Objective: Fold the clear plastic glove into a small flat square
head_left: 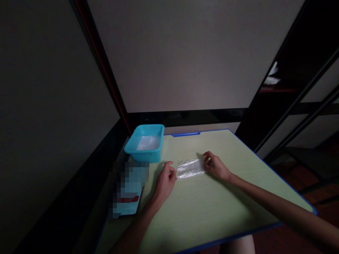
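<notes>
A clear, shiny plastic bag point(191, 168) lies flat and stretched lengthwise on the pale green table point(201, 208). At its left end is my left hand point(166, 179), its fingers curled and the fingertips at the bag's edge. My right hand point(215, 167) is at the other end, thumb and fingers closed on that edge of the bag. Whether the left fingertips pinch the film is too small to tell.
A turquoise plastic basin point(145, 156) with white, flat material point(148, 142) inside stands at the table's back left corner. Nearer me, a pixelated light blue item point(131, 190) lies along the left edge. A wall panel rises behind the table.
</notes>
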`<state>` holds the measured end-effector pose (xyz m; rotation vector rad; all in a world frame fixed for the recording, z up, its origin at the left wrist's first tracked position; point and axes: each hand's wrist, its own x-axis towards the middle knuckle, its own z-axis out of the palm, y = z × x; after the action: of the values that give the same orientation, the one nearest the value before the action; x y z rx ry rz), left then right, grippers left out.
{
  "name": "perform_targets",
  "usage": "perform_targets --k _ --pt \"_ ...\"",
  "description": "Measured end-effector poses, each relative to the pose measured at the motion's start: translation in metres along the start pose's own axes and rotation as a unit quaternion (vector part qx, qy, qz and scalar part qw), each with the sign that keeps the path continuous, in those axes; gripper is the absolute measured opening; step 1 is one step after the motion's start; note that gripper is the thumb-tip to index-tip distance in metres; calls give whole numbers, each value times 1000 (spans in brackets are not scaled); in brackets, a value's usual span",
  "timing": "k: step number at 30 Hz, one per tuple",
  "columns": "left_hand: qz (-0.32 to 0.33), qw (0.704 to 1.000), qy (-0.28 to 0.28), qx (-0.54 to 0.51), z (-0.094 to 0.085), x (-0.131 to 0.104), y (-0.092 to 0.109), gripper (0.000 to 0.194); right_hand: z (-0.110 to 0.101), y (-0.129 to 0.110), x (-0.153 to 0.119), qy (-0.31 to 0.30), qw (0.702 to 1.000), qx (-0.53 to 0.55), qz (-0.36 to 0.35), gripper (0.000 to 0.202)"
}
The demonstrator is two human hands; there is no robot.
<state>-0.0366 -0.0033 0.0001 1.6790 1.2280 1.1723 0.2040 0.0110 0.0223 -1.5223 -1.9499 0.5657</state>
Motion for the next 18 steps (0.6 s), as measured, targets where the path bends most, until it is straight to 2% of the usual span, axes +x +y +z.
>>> perform_targets --k 2,4,7,10,12,13,15,18 --pt "-4 1000 4 -12 1 0 -1 31 -1 -2 -4 23 998 -39 -45 26" --pt "-4 1000 12 -18 1 1 -1 32 -2 -4 -8 16 992 -73 -99 27" --pt "2 1000 28 8 0 1 2 32 1 -7 -14 -40 976 -138 -165 41" --pt "30 994 44 95 2 0 14 30 5 -4 -17 -89 958 -207 -179 57" --pt "74 981 14 179 10 -2 27 31 8 0 -17 -107 948 -241 -179 61" --pt "100 970 -18 223 16 -2 34 33 9 3 -17 -112 943 -255 -181 61" --pt "141 938 -85 304 34 -2 46 40 11 7 -16 -115 935 -279 -188 59" --pt "160 900 -143 379 67 -1 51 53 13 11 -16 -115 925 -302 -200 54"
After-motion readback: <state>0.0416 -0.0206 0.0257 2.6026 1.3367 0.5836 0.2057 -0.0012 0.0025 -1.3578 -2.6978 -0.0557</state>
